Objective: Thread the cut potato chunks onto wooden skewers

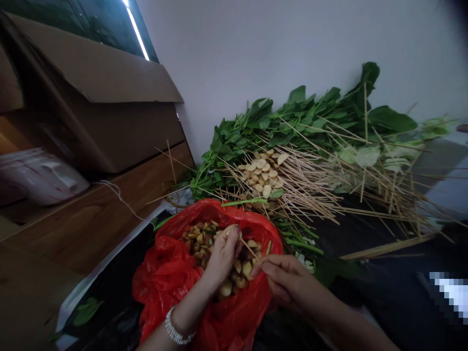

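A red plastic bag (168, 273) lies open in front of me, filled with several small brown and cream food pieces (199, 241). My left hand (223, 256) reaches into the bag with its fingers pinched on one piece. My right hand (287, 280) rests at the bag's right edge, fingers closed on a thin bamboo skewer (250, 249) that points up and left toward the left hand. A beaded bracelet (175, 331) circles my left wrist.
Behind the bag lies a pile of bamboo skewers (310, 190) loaded with cream slices (261, 175) and leafy greens (292, 122). A cardboard box (109, 107) and a pink appliance (40, 175) stand on a wooden surface (91, 219) at left. A white wall rises behind.
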A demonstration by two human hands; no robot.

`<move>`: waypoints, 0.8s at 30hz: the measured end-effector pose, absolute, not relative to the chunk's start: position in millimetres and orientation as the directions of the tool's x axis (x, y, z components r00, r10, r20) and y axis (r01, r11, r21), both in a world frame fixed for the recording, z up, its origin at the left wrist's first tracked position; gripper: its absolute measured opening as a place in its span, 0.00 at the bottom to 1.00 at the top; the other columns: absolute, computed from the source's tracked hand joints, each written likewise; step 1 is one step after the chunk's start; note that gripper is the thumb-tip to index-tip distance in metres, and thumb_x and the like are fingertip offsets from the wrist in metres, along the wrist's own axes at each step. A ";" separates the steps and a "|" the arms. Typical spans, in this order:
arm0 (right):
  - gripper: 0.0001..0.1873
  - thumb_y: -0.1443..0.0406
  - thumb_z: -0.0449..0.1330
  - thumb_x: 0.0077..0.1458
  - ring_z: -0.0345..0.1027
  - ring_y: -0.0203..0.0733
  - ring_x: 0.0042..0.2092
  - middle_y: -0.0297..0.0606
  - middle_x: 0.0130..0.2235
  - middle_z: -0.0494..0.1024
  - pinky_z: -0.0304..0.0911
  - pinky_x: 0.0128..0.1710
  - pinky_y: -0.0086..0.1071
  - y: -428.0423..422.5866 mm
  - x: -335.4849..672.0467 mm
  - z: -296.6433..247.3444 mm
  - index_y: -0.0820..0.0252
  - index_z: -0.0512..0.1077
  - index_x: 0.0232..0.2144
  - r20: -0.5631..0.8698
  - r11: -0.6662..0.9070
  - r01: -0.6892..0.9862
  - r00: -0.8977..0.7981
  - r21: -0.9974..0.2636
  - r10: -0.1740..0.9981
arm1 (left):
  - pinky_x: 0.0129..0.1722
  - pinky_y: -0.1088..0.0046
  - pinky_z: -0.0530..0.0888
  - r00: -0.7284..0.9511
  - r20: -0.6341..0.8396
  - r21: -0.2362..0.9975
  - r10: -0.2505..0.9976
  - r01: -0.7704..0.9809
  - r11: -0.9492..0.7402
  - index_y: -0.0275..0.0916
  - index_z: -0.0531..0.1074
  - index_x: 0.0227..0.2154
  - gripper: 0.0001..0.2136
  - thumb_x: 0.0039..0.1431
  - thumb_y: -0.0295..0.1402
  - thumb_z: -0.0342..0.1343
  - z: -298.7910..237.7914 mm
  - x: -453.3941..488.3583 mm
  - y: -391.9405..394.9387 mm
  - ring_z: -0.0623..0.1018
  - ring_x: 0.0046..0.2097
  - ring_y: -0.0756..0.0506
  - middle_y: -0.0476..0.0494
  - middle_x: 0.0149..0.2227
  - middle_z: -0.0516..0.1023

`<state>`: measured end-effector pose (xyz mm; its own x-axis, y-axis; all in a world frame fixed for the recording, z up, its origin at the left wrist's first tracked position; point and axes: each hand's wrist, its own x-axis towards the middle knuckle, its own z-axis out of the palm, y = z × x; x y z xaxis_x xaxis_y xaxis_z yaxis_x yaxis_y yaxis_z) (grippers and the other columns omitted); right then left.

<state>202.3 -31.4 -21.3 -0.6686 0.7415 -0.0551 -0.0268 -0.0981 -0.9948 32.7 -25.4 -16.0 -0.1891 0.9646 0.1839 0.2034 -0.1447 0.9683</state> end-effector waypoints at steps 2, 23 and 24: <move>0.25 0.48 0.51 0.59 0.38 0.28 0.12 0.17 0.12 0.49 0.45 0.13 0.23 -29.6 202.2 -18.5 0.62 0.75 0.36 -0.123 -0.301 -0.112 -0.737 -0.947 0.665 | 0.23 0.75 0.58 -0.187 0.187 0.966 0.964 0.213 -0.146 0.41 0.57 0.20 0.20 0.63 0.47 0.43 -15.0 32.4 -26.0 0.57 0.23 0.52 0.55 0.19 0.57; 0.19 0.61 0.48 0.64 0.62 0.35 0.22 0.35 0.21 0.71 0.60 0.27 0.28 -33.8 205.2 -26.3 0.63 0.77 0.37 0.370 0.530 0.234 -0.494 -0.815 0.787 | 0.22 0.75 0.56 -0.141 0.195 0.965 0.971 0.203 -0.164 0.41 0.56 0.20 0.20 0.63 0.48 0.44 -14.6 31.7 -27.5 0.56 0.23 0.52 0.54 0.20 0.57; 0.19 0.65 0.47 0.64 0.64 0.37 0.24 0.39 0.24 0.74 0.60 0.27 0.29 -35.6 206.5 -30.0 0.65 0.77 0.40 0.521 0.688 0.358 -0.460 -0.631 0.718 | 0.22 0.75 0.57 -0.138 0.202 0.962 0.970 0.212 -0.170 0.41 0.56 0.21 0.20 0.63 0.48 0.44 -14.5 32.2 -27.7 0.57 0.23 0.52 0.54 0.20 0.57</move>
